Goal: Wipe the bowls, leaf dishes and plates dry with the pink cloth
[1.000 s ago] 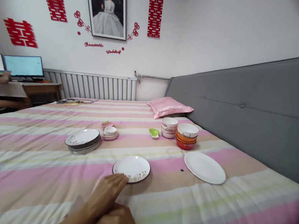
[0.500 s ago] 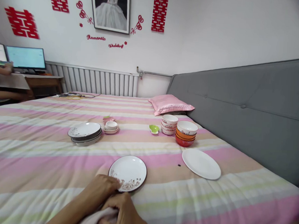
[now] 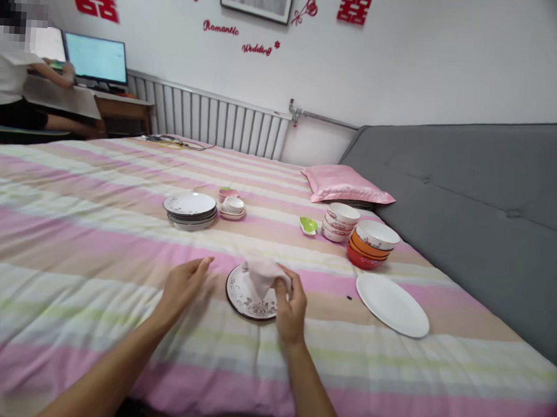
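Observation:
A white plate with a dark rim and flower pattern lies on the striped bedspread in front of me. My right hand is closed on a pale pink cloth and holds it over the plate's far right part. My left hand hovers just left of the plate, fingers loosely spread, holding nothing.
A plain white plate lies to the right. Behind it stand stacked orange bowls, stacked white bowls, a green dish, a plate stack and small saucers. Grey headboard runs along the right. A person sits at a desk far left.
The view tilted down and turned. My right hand brought the cloth forward onto the plate. My left hand came off the plate's rim and moved left.

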